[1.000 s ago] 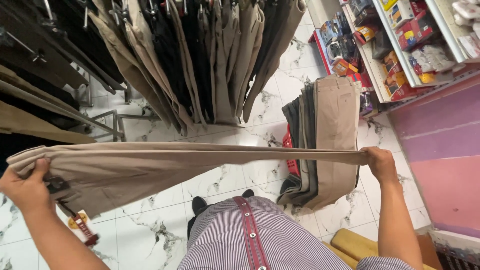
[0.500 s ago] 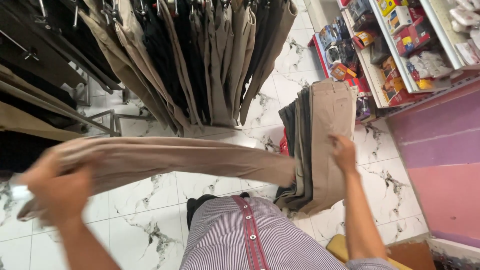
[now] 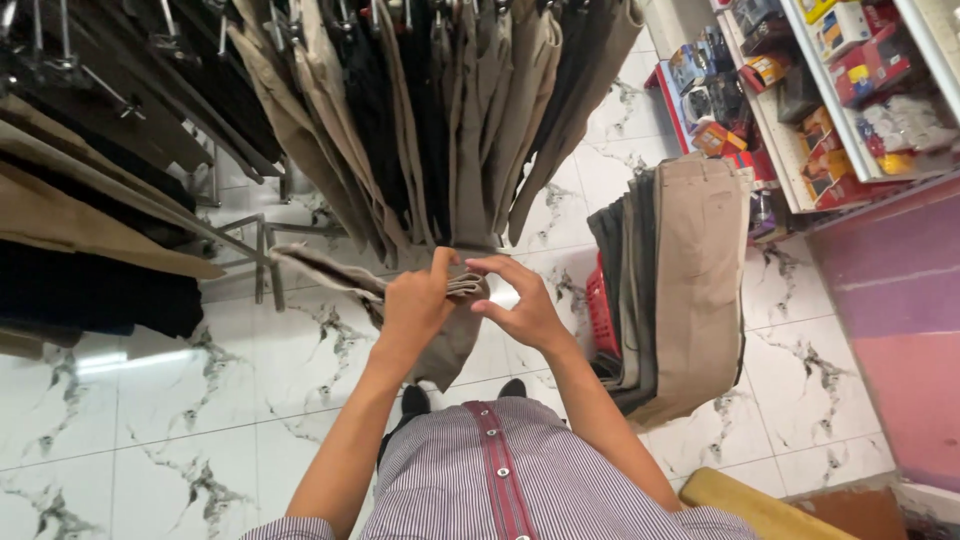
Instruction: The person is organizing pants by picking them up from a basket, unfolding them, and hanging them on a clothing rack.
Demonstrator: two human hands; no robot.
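1. Head view: the left hand and right hand meet in front of the chest, both closed on a folded pair of beige trousers. The left grip is clamped on the fold, thumb on top; the right fingertips pinch its edge.
2. The trousers hang doubled below the hands, one end trailing left above the white marble floor.
3. Ahead, a rack of hanging trousers in beige and dark tones.
4. To the right, a stack of folded trousers drapes over a red basket, beside shelves of boxed goods.
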